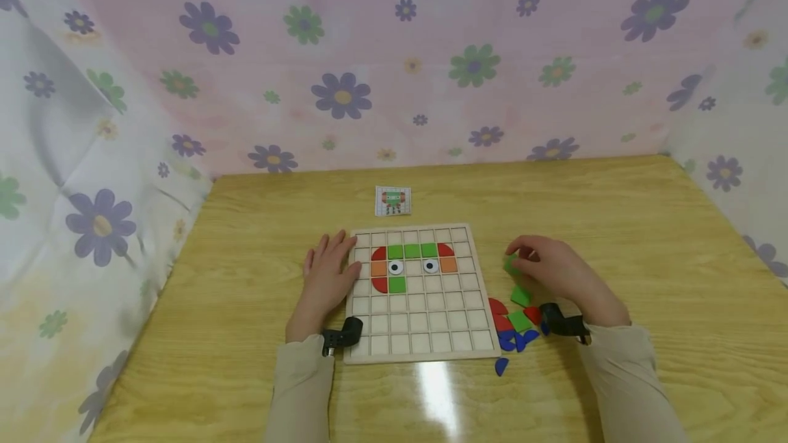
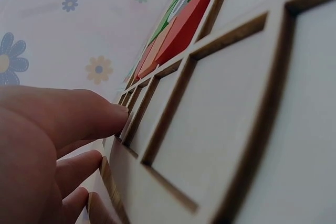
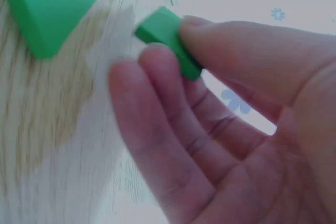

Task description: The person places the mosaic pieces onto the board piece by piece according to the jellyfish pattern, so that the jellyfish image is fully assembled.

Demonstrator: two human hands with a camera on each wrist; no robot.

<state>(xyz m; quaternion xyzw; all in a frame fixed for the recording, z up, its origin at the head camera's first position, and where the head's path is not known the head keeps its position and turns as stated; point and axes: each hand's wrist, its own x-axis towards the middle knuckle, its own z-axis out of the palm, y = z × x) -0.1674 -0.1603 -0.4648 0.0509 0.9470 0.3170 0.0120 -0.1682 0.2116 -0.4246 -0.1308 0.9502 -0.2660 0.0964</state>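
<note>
My right hand (image 1: 557, 271) pinches a green square tile (image 3: 164, 29) between thumb and fingertips, above the table right of the board. The left hand (image 1: 325, 277) rests at the left edge of the wooden grid board (image 1: 425, 323), thumb on the frame and fingers extended. In the board's upper cells lie green squares (image 1: 412, 251), orange squares (image 1: 449, 264), red quarter-rounds (image 1: 379, 285) and two eye tiles (image 1: 430, 266). One green square (image 1: 397, 285) sits below the left eye. The left wrist view shows the thumb touching the frame.
Loose pieces lie by the board's lower right: green squares (image 1: 520, 321), red pieces (image 1: 498, 307) and several blue ones (image 1: 506, 345). A blue half-round (image 1: 501, 366) lies nearer the front. Behind the board is a small pattern card (image 1: 392, 201). Flowered cloth (image 1: 382, 53) encloses the wooden table (image 1: 591, 210).
</note>
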